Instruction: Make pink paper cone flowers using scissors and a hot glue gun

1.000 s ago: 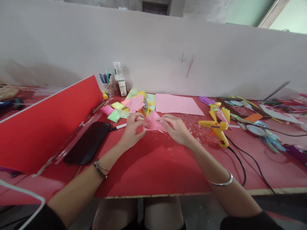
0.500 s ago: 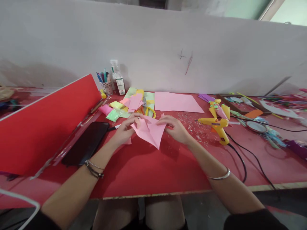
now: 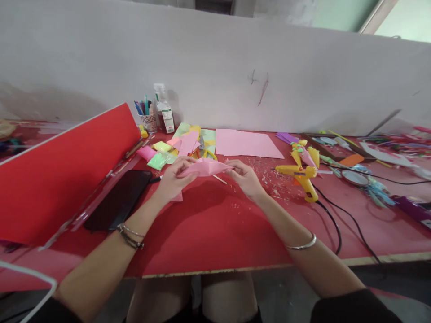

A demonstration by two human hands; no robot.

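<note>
A creased sheet of pink paper [image 3: 207, 167] is held up between my two hands, above the red tabletop [image 3: 202, 237]. My left hand [image 3: 175, 178] pinches its left end, thumb in front and fingers behind. At the other end, my right hand [image 3: 246, 178] grips the paper's corner between thumb and fingers. The sheet is seen nearly edge-on, with a fold near its middle. Beneath my left hand lies a small pink paper piece [image 3: 178, 196]. A thin white stick [image 3: 220, 179] rests on the table behind the right half of the sheet.
A yellow glue gun [image 3: 299, 177] with a black cord lies to the right, near a yellow-and-pink paper craft [image 3: 305, 154]. Larger pink sheets [image 3: 247, 143] lie at the back. On the left are a black phone [image 3: 117, 199], a red board [image 3: 67, 175], a pen cup [image 3: 148, 122] and a bottle [image 3: 164, 112].
The pink paper has tilted from facing me, with a point hanging down, to nearly edge-on. Its lower point has come up, uncovering the white stick. Both hands still hold it.
</note>
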